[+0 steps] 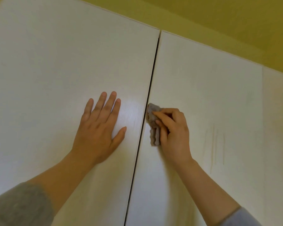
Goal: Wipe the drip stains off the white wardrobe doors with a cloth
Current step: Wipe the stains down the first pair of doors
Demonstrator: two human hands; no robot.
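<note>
Head view. Your right hand (173, 132) grasps the cloth (153, 126), fingers curled round a bunched wad, and presses it to the right door (203, 79) just beside the dark gap (147, 103) between the doors. Your left hand (100, 126) lies released, fingers straight and flat on the left door (55, 70), apparently bracing it.

The cloth looks soft, light and limp, and it takes whatever shape you squeeze. Hold it as a thick wad with a flat face turned to the panel, your fingertips behind that face to carry the pressure. The doors look stiff and smooth, with a slight sheen. A hinged panel is likely to give under a push, hence the bracing hand.

The drip stains (214, 144) run as thin vertical streaks to the right of the cloth, well apart from it and not yet reached.

Count: one cloth; two hands; two doors, plus a narrower panel (278, 128) at the right edge; about four streaks, though they are too faint to count surely. A yellow wall (219, 17) shows above.
</note>
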